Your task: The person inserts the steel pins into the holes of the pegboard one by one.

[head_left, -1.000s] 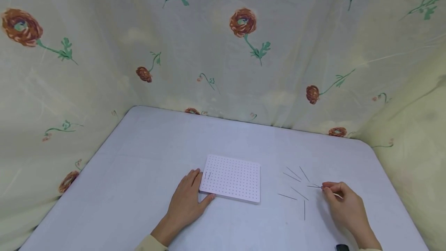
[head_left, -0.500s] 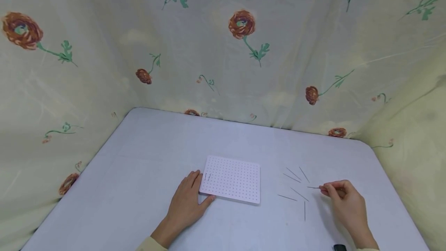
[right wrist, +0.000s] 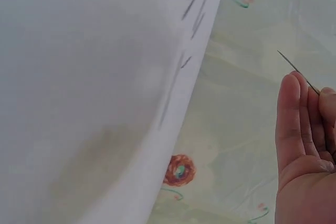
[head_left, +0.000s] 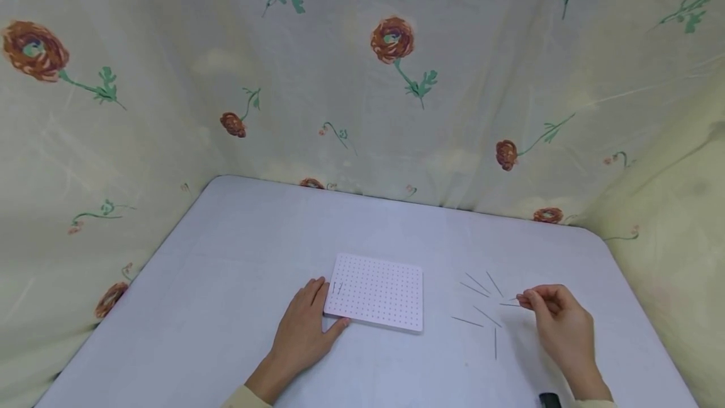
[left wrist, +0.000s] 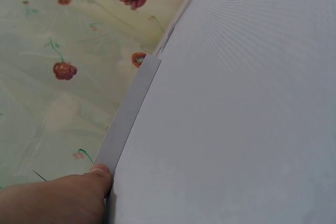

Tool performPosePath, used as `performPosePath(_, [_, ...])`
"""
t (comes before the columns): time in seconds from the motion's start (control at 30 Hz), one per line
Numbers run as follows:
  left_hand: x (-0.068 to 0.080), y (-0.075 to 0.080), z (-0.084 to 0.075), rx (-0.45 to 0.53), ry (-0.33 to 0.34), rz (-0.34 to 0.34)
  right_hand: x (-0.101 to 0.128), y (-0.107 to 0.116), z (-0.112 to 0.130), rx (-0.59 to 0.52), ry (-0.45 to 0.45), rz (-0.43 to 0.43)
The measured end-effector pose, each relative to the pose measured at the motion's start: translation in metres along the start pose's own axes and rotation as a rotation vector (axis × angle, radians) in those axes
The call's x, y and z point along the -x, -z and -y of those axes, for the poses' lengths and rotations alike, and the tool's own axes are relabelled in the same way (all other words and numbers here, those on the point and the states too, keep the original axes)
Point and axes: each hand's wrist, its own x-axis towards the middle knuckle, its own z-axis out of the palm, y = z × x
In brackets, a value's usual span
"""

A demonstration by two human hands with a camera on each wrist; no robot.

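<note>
A white board [head_left: 378, 293] full of small holes lies flat on the table, with two thin pins [head_left: 337, 286] standing near its left edge. My left hand [head_left: 310, 315] rests flat beside it, fingers along the left edge and thumb at the front corner; the left wrist view shows the thumb [left wrist: 89, 192] against the board's edge [left wrist: 131, 111]. My right hand [head_left: 525, 300] is to the right of the board and pinches one thin metal pin [right wrist: 298, 71] just above the table. Several loose pins [head_left: 480, 300] lie between the board and that hand.
The pale grey table [head_left: 238, 250] has rounded far corners. Floral cloth [head_left: 362, 80] hangs close round it at the back and on both sides. A small black object [head_left: 548, 400] shows at my right wrist.
My right hand has risen a little off the table and shifted slightly back, with a pin pinched in its fingertips. The left hand and the board have not moved.
</note>
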Motion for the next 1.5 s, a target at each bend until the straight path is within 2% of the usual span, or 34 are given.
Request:
performPosePath(0.2, [0.000,0.001,0.000,-0.002,0.001,-0.007,-0.004,-0.007,0.022,-0.021,0.111,-0.020])
performPosePath(0.43, [-0.002,-0.001,0.000,-0.003,0.008,-0.001,-0.003,-0.016,0.045,-0.061,0.241,0.017])
performPosePath(0.67, [-0.002,-0.004,0.001,0.001,0.000,-0.013,0.000,-0.030,0.065,-0.114,0.331,0.084])
performPosePath(0.87, [-0.002,-0.002,-0.001,0.001,0.006,0.006,0.003,-0.046,0.081,-0.129,0.398,0.149])
performPosePath(1.5, [-0.002,0.001,0.001,-0.012,0.006,0.012,0.014,-0.104,0.152,-0.257,0.580,0.333])
